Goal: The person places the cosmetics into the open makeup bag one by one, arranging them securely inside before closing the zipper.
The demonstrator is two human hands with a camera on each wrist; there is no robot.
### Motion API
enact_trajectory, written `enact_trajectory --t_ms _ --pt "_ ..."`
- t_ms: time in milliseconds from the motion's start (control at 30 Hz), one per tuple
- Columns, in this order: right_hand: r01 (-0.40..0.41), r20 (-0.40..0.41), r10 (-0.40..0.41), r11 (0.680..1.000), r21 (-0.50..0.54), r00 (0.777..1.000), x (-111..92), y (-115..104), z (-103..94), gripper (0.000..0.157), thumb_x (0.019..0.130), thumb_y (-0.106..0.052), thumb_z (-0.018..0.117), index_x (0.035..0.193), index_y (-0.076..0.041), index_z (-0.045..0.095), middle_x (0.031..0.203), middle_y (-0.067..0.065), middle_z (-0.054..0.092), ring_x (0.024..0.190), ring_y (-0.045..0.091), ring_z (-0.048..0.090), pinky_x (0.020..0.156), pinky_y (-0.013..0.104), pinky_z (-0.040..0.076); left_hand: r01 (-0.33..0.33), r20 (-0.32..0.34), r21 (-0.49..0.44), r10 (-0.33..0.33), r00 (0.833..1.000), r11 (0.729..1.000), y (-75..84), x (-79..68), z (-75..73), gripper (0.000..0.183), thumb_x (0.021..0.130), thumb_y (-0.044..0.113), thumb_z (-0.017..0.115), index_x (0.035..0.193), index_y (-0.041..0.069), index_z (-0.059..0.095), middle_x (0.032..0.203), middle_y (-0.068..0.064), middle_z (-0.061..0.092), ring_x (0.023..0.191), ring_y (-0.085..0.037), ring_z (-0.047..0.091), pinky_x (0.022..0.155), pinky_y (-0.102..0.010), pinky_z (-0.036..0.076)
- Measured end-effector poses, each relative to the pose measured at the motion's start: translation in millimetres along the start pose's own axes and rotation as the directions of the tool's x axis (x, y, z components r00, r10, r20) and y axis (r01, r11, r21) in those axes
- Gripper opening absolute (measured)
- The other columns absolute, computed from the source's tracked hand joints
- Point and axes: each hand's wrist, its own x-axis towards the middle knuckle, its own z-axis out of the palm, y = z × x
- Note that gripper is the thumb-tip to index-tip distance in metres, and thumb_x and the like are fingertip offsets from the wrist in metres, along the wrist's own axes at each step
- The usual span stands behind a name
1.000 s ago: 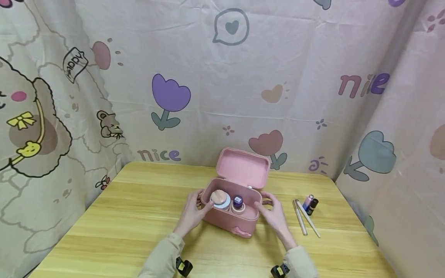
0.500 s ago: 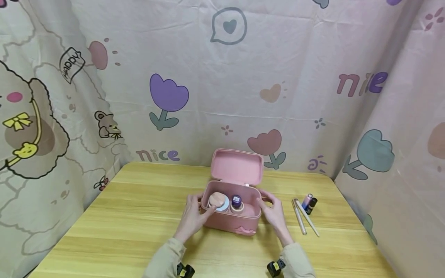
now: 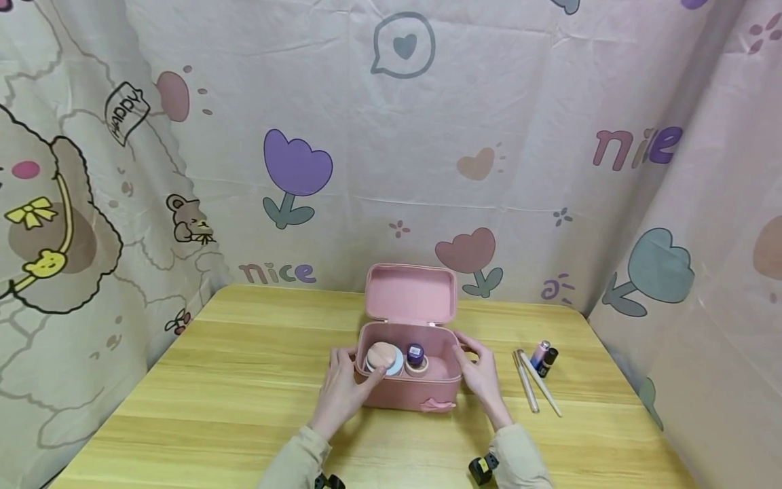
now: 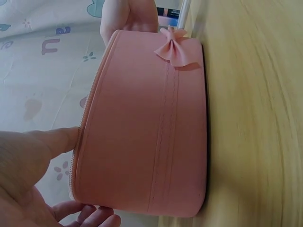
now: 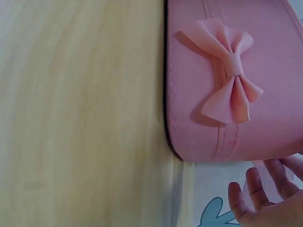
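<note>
A pink cosmetic case (image 3: pixel 411 395) sits on the table with its lid (image 3: pixel 411 293) raised at the back. A pink bow (image 5: pixel 233 66) decorates its front, toward the right end. Inside, at the left, a round beige puff (image 3: pixel 381 354) lies on a white-blue round container (image 3: pixel 394 367). Beside it a purple-capped bottle or jar (image 3: pixel 415 353) stands over a small beige round item (image 3: pixel 417 369). My left hand (image 3: pixel 339 392) grips the left end, thumb on the front rim and fingers around the side. My right hand (image 3: pixel 479 372) holds the right end, thumb at the rim, fingers along the outside.
Right of the case, two slender pen-like sticks (image 3: pixel 527 384) lie on the wooden table (image 3: pixel 244 394). Next to them are a pink-blue tube (image 3: pixel 540 353) and a black-capped small bottle (image 3: pixel 548 362). A patterned curtain (image 3: pixel 366 136) encloses the back and sides.
Between both hands the cosmetic case has turned slightly, so its front now faces me more squarely. Its raised lid has shifted left. The hands have stayed at its two ends.
</note>
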Motion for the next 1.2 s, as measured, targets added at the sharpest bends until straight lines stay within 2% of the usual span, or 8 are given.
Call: enact_trajectory --t_ms 300,433,633,733,833,900,1067,1200 --pt "0.04 0.014 -0.04 0.999 0.003 0.999 1 0 2.0 0.033 0.085 -0.011 0.058 0.118 -0.008 0.058 0.109 0.015 0.061 0.097 0.019 0.051 0.072 0.016 0.048 -0.032 0.042 -0.007 0.033 0.999 0.999 -7.2 6.9 -6.9 0.07 0.075 0.048 0.064 0.12 -0.002 0.043 0.11 -0.013 0.044 0.099 -0.023 0.048 0.082 -0.038 0.046" --pt "0.026 0.019 -0.026 1.0 0.006 0.999 1 0 2.1 0.033 0.085 -0.011 0.058 0.118 -0.009 0.058 0.11 0.013 0.06 0.097 0.018 0.05 0.074 0.017 0.048 -0.03 0.098 -0.138 0.044 0.994 0.99 -16.0 22.8 -11.6 0.068 0.08 0.042 0.062 0.125 -0.003 0.038 0.115 -0.017 0.047 0.108 -0.028 0.047 0.094 -0.041 0.041" --pt "0.021 0.023 -0.021 1.0 0.012 1.0 1 0 1.2 0.034 0.085 -0.012 0.058 0.118 -0.008 0.057 0.111 0.015 0.059 0.098 0.02 0.05 0.076 0.015 0.047 -0.058 0.151 -0.426 0.134 0.979 0.903 -32.7 49.4 -11.8 0.051 0.089 0.023 0.053 0.126 -0.009 0.038 0.121 -0.027 0.049 0.114 -0.039 0.048 0.099 -0.043 0.039" --pt "0.042 0.017 -0.042 0.999 0.008 0.999 1 0 1.6 0.033 0.085 -0.013 0.058 0.118 -0.008 0.057 0.11 0.015 0.06 0.097 0.018 0.051 0.076 0.016 0.045 -0.16 0.11 -0.482 0.241 0.964 0.861 -41.0 55.5 -10.1 0.041 0.09 0.02 0.05 0.119 -0.009 0.045 0.118 -0.026 0.051 0.109 -0.036 0.053 0.092 -0.036 0.046" --pt "0.057 0.003 -0.057 0.998 -0.007 0.998 1 2 2.4 0.033 0.085 -0.015 0.058 0.117 -0.009 0.058 0.108 0.014 0.061 0.093 0.012 0.052 0.076 0.017 0.044 -0.215 0.095 -0.501 0.3 0.949 0.838 -45.4 58.4 -7.9 0.038 0.09 0.018 0.05 0.118 -0.007 0.048 0.118 -0.024 0.053 0.108 -0.035 0.054 0.089 -0.033 0.048" --pt "0.053 -0.002 -0.053 0.999 -0.006 0.999 2 2 2.4 0.033 0.084 -0.016 0.058 0.117 -0.009 0.058 0.108 0.014 0.062 0.091 0.01 0.053 0.076 0.018 0.043 -0.183 0.124 -0.515 0.284 0.951 0.837 -46.6 60.5 -5.9 0.037 0.09 0.015 0.05 0.12 -0.006 0.048 0.122 -0.023 0.051 0.112 -0.035 0.052 0.093 -0.035 0.046" --pt "0.003 0.022 -0.004 1.0 0.025 1.0 0 -1 -0.7 0.036 0.085 -0.018 0.058 0.12 -0.008 0.055 0.113 0.014 0.06 0.1 0.017 0.051 0.082 0.022 0.042 -0.03 0.23 -0.51 0.17 0.958 0.86 -44.8 62.8 -1.6 0.04 0.092 0.011 0.047 0.128 -0.004 0.041 0.132 -0.023 0.043 0.121 -0.037 0.043 0.101 -0.043 0.036" --pt "-0.009 0.042 0.008 1.0 0.025 0.999 -5 -5 -4.9 0.038 0.087 -0.018 0.057 0.123 -0.006 0.053 0.117 0.016 0.057 0.107 0.023 0.049 0.085 0.017 0.041 -0.011 0.236 -0.526 0.158 0.959 0.85 -43.3 61.4 1.4 0.04 0.092 0.01 0.046 0.129 -0.003 0.04 0.133 -0.023 0.041 0.123 -0.037 0.041 0.103 -0.044 0.034"
